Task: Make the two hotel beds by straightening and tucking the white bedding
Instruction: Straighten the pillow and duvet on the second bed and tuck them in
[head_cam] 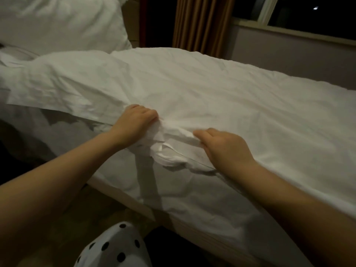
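A white duvet (202, 89) lies wrinkled across the bed, its near edge bunched at the side of the mattress (192, 199). My left hand (134, 122) grips a bunch of that edge with curled fingers. My right hand (225, 145) pinches the folded edge just to the right, a short gap between the two hands. A white pillow (61, 24) stands at the head of the bed, top left. The fitted sheet hangs creased down the mattress side below my hands.
A brown curtain (202, 22) hangs behind the bed, beside a dark window (308, 12) with a pale sill. The wall runs close along the bed's far side. Floor shows at the lower left, and my polka-dot clothing (115, 247) is at the bottom.
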Tool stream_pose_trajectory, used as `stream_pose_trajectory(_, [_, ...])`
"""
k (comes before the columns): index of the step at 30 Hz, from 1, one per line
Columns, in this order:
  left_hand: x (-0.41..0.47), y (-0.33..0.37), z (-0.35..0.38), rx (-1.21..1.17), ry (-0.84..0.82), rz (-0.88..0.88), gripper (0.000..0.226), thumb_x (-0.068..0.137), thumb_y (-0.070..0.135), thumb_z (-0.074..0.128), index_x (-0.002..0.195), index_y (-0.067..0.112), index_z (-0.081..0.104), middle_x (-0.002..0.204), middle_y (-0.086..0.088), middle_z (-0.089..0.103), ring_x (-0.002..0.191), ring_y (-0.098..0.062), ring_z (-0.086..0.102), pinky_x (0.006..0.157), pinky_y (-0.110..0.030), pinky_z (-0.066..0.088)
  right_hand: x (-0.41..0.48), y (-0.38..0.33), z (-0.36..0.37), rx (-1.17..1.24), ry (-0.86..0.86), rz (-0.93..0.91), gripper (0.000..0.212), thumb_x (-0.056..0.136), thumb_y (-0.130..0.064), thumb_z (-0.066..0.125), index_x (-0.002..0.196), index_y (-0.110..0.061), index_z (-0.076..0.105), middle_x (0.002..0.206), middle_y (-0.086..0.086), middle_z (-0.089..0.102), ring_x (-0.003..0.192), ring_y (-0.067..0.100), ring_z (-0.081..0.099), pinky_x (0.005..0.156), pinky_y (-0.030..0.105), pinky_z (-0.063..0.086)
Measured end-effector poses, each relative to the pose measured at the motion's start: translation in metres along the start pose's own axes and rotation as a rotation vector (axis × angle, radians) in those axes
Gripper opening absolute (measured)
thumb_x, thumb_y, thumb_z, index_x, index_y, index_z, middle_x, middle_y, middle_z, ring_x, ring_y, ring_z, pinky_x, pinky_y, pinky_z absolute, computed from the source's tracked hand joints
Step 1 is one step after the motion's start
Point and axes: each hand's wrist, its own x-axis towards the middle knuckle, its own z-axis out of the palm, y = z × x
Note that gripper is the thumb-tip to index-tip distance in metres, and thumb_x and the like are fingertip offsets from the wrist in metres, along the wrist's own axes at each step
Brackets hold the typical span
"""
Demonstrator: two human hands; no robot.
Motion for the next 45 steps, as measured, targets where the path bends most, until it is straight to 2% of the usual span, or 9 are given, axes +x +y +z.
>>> stream_pose_trajectory(3, [0.001, -0.001, -0.004, -0.092, -0.001, -0.049, 0.04, 0.083, 0.034, 0.034, 0.079, 0.004, 0.059, 0.064, -0.019, 0.058, 0.055, -0.036, 0.056, 0.052, -0.036, 0.039, 0.017, -0.006, 0.002, -0.014, 0.157, -0.033, 0.022, 0.084, -0.02, 0.059, 0.101, -0.01, 0.069, 0.071, 0.009, 0.061, 0.042, 0.03, 0.049, 0.038, 0.023, 0.033])
stream_pose_trajectory(10, [-0.037, -0.03, 0.002, 0.081, -0.175, 0.039, 0.076, 0.078, 0.072, 0.039, 0.133, 0.021, 0.044, 0.122, -0.01, 0.055, 0.105, -0.03, 0.055, 0.088, -0.041, 0.044, 0.056, -0.044, 0.022, 0.026, 0.091, -0.113, 0.034, 0.073, -0.014, 0.068, 0.106, -0.008, 0.066, 0.082, 0.013, 0.061, 0.055, 0.031, 0.053, 0.042, 0.027, 0.035])
stream_pose_trajectory(15, [-0.057, -0.064, 0.003, 0.07, -0.048, -0.011, 0.048, 0.091, 0.038, 0.037, 0.126, 0.013, 0.059, 0.124, -0.012, 0.061, 0.113, -0.03, 0.058, 0.094, -0.038, 0.036, 0.066, -0.076, 0.04, 0.256, -0.234, -0.181, 0.036, 0.092, -0.019, 0.042, 0.118, -0.012, 0.065, 0.119, 0.01, 0.064, 0.106, 0.03, 0.06, 0.093, 0.038, 0.047])
stream_pose_trajectory(18, [-0.069, -0.084, 0.008, 0.112, 0.154, -0.077, 0.028, 0.088, 0.022, 0.046, 0.107, 0.014, 0.064, 0.112, -0.011, 0.066, 0.098, -0.03, 0.064, 0.083, -0.037, 0.036, 0.077, -0.091, 0.049, 0.229, -0.206, -0.163, 0.038, 0.094, -0.024, 0.046, 0.129, -0.014, 0.056, 0.129, 0.009, 0.058, 0.113, 0.029, 0.055, 0.097, 0.038, 0.042])
stream_pose_trajectory(24, [-0.076, -0.111, 0.004, 0.062, 0.217, -0.277, 0.043, 0.088, 0.032, 0.049, 0.124, 0.009, 0.049, 0.127, -0.02, 0.052, 0.112, -0.03, 0.046, 0.091, -0.043, 0.042, 0.124, -0.129, 0.064, 0.202, -0.234, -0.11, 0.075, 0.093, -0.043, 0.054, 0.153, -0.018, 0.016, 0.158, 0.004, 0.02, 0.142, 0.021, 0.024, 0.115, 0.033, 0.021])
stream_pose_trajectory(30, [-0.086, -0.15, -0.012, -0.114, 0.098, -0.6, 0.046, 0.098, 0.027, 0.043, 0.135, 0.0, 0.043, 0.13, -0.02, 0.049, 0.114, -0.036, 0.047, 0.096, -0.037, 0.035, 0.179, -0.15, 0.075, 0.312, -0.129, -0.023, 0.054, 0.093, -0.005, 0.047, 0.144, -0.019, 0.037, 0.139, 0.009, 0.045, 0.115, 0.032, 0.049, 0.092, 0.037, 0.04])
stream_pose_trajectory(36, [-0.086, -0.172, -0.017, -0.087, -0.044, -0.404, 0.063, 0.087, 0.054, 0.034, 0.127, 0.01, 0.056, 0.127, -0.012, 0.055, 0.113, -0.034, 0.051, 0.092, -0.049, 0.044, 0.194, -0.131, 0.064, 0.599, -0.2, 0.174, 0.015, 0.087, -0.026, 0.065, 0.101, -0.02, 0.068, 0.095, -0.002, 0.066, 0.088, 0.017, 0.059, 0.075, 0.031, 0.044])
stream_pose_trajectory(42, [-0.098, -0.195, -0.009, 0.044, 0.097, -0.19, 0.015, 0.085, 0.018, 0.056, 0.09, 0.01, 0.068, 0.092, -0.01, 0.069, 0.076, -0.032, 0.064, 0.063, -0.041, 0.051, 0.188, -0.124, 0.068, 0.8, -0.192, 0.318, 0.019, 0.09, -0.031, 0.062, 0.074, -0.021, 0.067, 0.071, -0.009, 0.062, 0.069, 0.008, 0.055, 0.065, 0.027, 0.041])
stream_pose_trajectory(45, [-0.096, -0.2, -0.015, 0.093, 0.094, -0.171, 0.023, 0.087, 0.026, 0.052, 0.083, 0.011, 0.07, 0.086, -0.006, 0.07, 0.073, -0.03, 0.064, 0.067, -0.035, 0.044, 0.192, -0.132, 0.069, 0.891, -0.168, 0.389, 0.027, 0.093, -0.03, 0.057, 0.071, -0.016, 0.062, 0.067, -0.002, 0.058, 0.065, 0.013, 0.051, 0.066, 0.032, 0.041])
